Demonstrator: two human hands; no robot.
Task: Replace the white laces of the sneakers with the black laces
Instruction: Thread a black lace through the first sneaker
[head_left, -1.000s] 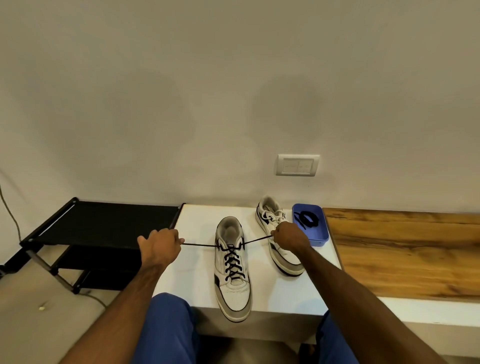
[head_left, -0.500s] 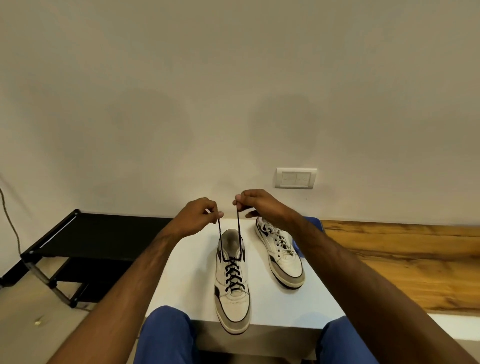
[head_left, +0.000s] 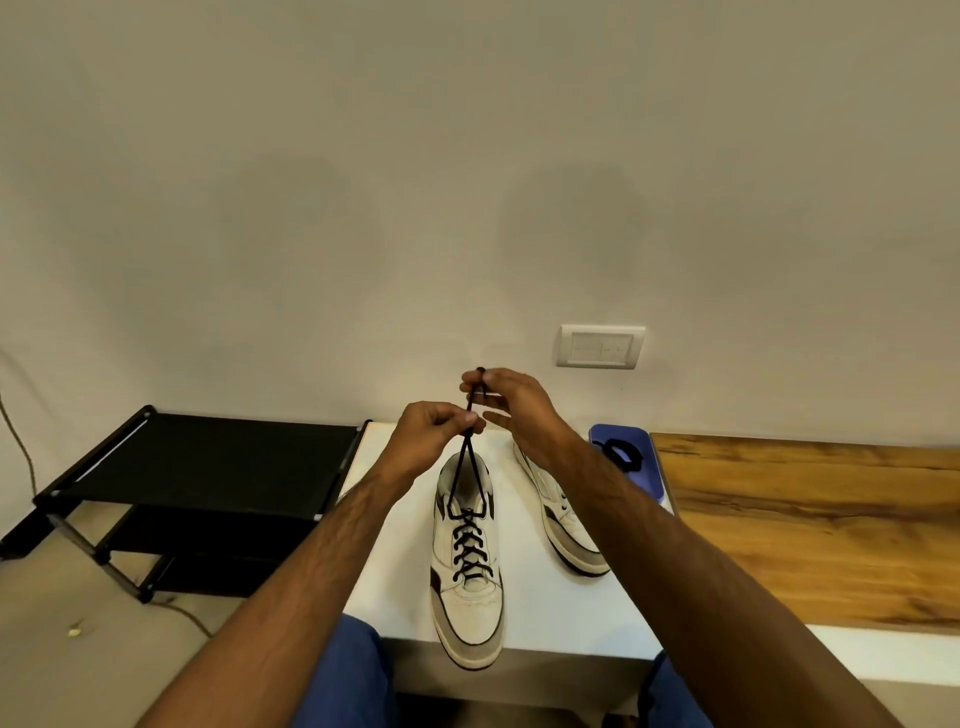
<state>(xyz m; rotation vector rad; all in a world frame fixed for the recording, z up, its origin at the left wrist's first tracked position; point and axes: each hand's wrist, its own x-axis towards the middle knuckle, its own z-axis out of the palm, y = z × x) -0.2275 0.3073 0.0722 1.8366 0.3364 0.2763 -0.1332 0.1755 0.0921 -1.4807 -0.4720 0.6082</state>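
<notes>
While both hands work above the white table (head_left: 395, 571), the layout reads as follows from the left. A black folding rack (head_left: 208, 457) stands on the floor just beside the table's left edge. The left hand (head_left: 431, 436) is raised over the heel end of the near sneaker (head_left: 467, 561), its thumb and fingers curled and pinching both strands of the black lace (head_left: 464, 478) — the two strands run down from the pinch and spread to the top eyelets. Below that, the lace is crossed through the eyelets down the tongue. This sneaker lies on the table with its toe over the near edge.

The right hand (head_left: 511, 408) sits just above and right of the left hand, close to it; its thumb and forefinger pinch the upper part of the lace, with a short end showing above the fingertips, while its other fingers extend loosely. The second sneaker (head_left: 563, 525) lies on the table to the right, partly hidden by the right forearm, so its lacing cannot be told. Further right, a blue tray (head_left: 644, 457) holds a coiled black lace (head_left: 618, 454) and adjoins a wooden surface (head_left: 810, 525). A wall switch plate (head_left: 601, 346) is mounted above.
</notes>
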